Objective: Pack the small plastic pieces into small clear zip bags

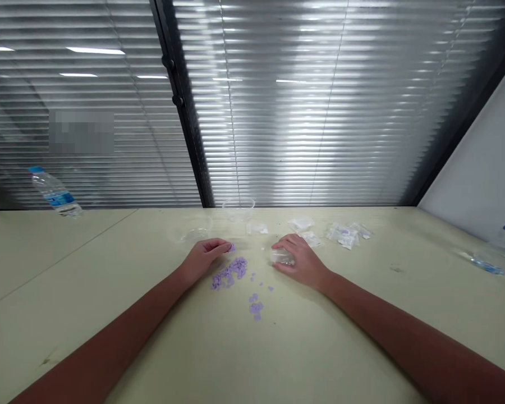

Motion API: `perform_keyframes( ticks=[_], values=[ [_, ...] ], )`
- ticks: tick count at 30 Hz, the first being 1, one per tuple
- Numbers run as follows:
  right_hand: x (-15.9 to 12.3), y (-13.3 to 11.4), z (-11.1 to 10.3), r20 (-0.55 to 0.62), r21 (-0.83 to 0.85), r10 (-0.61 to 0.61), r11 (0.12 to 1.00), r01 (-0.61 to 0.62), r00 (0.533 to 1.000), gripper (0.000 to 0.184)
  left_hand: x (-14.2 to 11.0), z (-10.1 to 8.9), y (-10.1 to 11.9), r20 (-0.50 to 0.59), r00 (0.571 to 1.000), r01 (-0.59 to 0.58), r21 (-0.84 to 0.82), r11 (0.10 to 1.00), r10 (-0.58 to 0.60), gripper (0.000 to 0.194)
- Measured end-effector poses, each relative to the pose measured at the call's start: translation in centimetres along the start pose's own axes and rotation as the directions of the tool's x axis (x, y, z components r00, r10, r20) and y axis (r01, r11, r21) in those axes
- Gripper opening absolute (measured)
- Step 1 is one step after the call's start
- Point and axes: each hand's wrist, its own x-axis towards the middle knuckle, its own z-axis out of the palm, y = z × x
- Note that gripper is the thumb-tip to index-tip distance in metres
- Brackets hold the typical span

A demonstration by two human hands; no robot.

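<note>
Now, left hand (204,261): palm down on the table, fingers loosely curled, nothing showing in its grip, though I can't tell whether the fingertips are pinching anything.
Right hand (302,262): half closed and cupped on its side, fingers wrapped around a small clear plastic container (281,257), which has its long side lying across the tabletop.
Between the hands: lilac flakes (229,272) lie in a loose heap, closer to the left hand, with a few right beside its fingertips.
Further down: a smaller scatter of the same flakes sits nearer the person, well clear of both hands.
Up ahead: a clear plastic cup (238,209) and a second clear cup (191,230) stand near the far edge of the pale green tabletop (362,336).
Off to the right: small white packets (347,234) lie in a loose group, just past the right hand.
Far left: a plastic water bottle (55,192) tilts at the table's edge.
Far right: another water bottle (488,252) lies on its side, cut off by the frame.
Backdrop: window blinds (303,112) run all along the far side.
</note>
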Motion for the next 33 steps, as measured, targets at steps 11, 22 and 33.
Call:
perform_keyframes(
  ticks=[11, 22, 33],
  values=[
    [0.0, -4.1, 0.5, 0.051, 0.168, 0.025, 0.985, -0.033, 0.998, 0.040, -3.1, 4.6, 3.0, 0.010, 0.963, -0.271, 0.083, 0.959, 0.271, 0.032],
    [-0.1, -3.8, 0.3, 0.092, 0.144, 0.014, 0.989, -0.027, 0.996, 0.040, -2.0, 3.4, 2.0, -0.061, 0.949, -0.284, 0.265, 0.921, 0.310, 0.027],
    [-0.1, -4.0, 0.1, 0.056, 0.171, 0.006, 0.985, -0.016, 0.998, 0.042, -3.5, 5.4, 3.3, -0.007, 0.962, -0.269, 0.125, 0.955, 0.272, 0.034]
  ],
)
